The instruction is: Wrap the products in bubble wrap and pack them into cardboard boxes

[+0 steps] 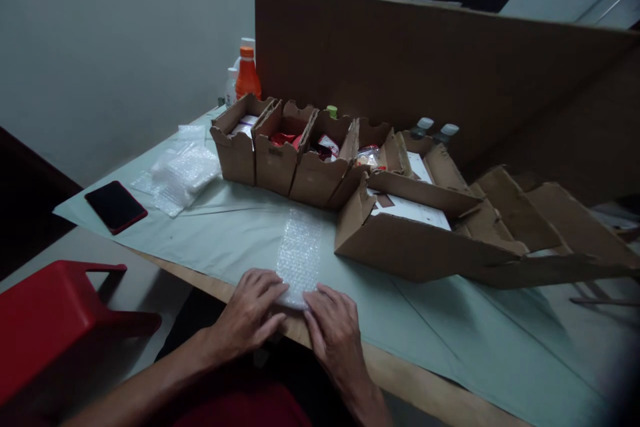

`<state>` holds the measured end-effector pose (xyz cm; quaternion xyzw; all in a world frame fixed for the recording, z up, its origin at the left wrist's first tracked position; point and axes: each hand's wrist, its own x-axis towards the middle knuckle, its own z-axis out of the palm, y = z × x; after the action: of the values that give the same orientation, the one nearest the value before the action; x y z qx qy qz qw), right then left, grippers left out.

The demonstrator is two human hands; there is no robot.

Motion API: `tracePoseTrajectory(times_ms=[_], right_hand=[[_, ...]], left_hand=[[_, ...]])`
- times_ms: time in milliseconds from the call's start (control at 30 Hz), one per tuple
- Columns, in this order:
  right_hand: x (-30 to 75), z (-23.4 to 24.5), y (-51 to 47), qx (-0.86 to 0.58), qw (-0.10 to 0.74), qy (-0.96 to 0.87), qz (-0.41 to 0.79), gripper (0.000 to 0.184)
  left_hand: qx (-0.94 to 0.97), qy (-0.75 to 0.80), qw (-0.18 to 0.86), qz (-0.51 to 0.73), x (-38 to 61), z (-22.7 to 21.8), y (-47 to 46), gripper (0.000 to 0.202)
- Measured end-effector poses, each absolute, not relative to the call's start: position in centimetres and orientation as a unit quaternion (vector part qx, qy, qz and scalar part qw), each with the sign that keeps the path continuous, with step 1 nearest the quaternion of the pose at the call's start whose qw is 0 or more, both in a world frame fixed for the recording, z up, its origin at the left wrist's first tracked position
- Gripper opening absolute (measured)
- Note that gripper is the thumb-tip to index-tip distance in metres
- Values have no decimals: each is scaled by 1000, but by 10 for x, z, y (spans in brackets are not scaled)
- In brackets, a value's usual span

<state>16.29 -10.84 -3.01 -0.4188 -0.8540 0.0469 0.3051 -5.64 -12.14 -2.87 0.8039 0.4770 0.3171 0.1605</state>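
Note:
A strip of bubble wrap (299, 252) lies flat on the pale green sheet near the table's front edge. My left hand (251, 311) rests on its near end, fingers stretched flat and pressing it down. My right hand (334, 327) lies beside it, fingers also flat, touching the same near end. Neither hand holds anything. Just beyond the wrap stands a large open cardboard box (415, 240) with white paper inside.
A row of small open cardboard boxes (295, 153) with red items stands behind. A pile of bubble wrap (183, 173) and a dark phone (115, 205) lie left. An orange bottle (247, 73) and a tall cardboard wall (425, 60) are at the back. A red stool (55, 320) stands at lower left.

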Motion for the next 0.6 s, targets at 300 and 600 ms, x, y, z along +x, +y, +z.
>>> tracePoseTrajectory(times_ms=[300,600], right_hand=[[173,-30,-117,-457,284,-842,42,34],[174,-26,-106,-441,299,-834,146,21]], left_hand=[[772,534,193,286,-50,-31,-102,35],[806,458,204,316,-61,-25,-114,41]])
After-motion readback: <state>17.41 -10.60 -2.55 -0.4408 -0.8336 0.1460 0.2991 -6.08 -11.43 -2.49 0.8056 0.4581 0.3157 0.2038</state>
